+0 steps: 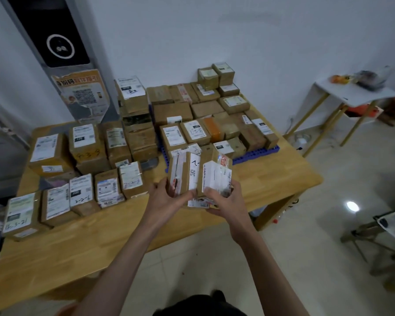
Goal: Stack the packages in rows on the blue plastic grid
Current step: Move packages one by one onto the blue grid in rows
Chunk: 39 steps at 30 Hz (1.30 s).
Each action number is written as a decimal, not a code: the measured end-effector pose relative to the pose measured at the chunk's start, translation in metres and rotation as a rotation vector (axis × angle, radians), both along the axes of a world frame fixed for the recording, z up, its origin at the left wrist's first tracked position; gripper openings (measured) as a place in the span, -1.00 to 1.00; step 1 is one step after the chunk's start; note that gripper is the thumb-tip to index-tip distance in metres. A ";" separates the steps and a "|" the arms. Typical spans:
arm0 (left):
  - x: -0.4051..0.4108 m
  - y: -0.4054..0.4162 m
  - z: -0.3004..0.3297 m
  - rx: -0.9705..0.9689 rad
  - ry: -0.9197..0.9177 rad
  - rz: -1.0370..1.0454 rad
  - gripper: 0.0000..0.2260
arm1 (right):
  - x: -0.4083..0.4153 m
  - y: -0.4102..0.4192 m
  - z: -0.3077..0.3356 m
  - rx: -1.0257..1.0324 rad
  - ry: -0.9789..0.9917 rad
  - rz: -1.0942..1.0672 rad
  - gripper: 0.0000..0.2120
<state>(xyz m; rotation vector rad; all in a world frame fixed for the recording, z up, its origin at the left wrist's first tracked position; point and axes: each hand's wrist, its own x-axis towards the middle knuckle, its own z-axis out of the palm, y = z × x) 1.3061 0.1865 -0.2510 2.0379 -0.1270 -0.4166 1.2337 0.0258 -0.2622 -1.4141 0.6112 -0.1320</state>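
While both hands hold boxes over the desk (271,179), left grip (169,197) curls on box (185,174) w/ QR label, right grip (226,197) on white-labelled box (214,176), just before blue grid (255,153). Nearby label reads "122" (79,138).

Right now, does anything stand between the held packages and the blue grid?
Nothing visible blocks the way. The left hand and right hand hold two packages just short of the blue grid, whose near edge shows bare beside the stacked boxes.
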 end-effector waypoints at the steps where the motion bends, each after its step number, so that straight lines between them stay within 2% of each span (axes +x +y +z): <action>1: -0.001 -0.009 -0.002 0.050 -0.011 -0.011 -0.48 | -0.002 -0.010 -0.001 0.005 -0.001 0.007 -0.22; 3: -0.004 -0.027 -0.004 0.097 -0.028 -0.013 -0.44 | -0.006 -0.028 -0.004 0.008 -0.007 0.022 -0.23; 5: -0.009 -0.043 -0.006 0.090 -0.052 0.003 -0.26 | -0.010 -0.047 -0.007 0.000 -0.014 0.038 -0.25; 6: -0.011 -0.050 -0.008 0.080 -0.062 0.005 -0.23 | -0.012 -0.055 -0.009 0.001 -0.013 0.043 -0.25; 14: -0.029 -0.093 -0.019 0.130 -0.015 -0.061 -0.26 | -0.032 -0.105 -0.025 -0.017 0.050 0.066 -0.08; 21: -0.014 -0.120 -0.035 0.110 0.055 -0.041 -0.27 | -0.027 -0.136 -0.034 0.040 0.066 -0.044 -0.15; 31: 0.057 -0.180 -0.049 -0.003 0.088 -0.063 -0.24 | 0.020 -0.210 -0.034 -0.096 0.168 -0.156 -0.02; 39: 0.128 -0.222 -0.052 -0.045 0.181 -0.097 -0.22 | 0.089 -0.255 -0.032 -0.104 0.131 -0.197 -0.14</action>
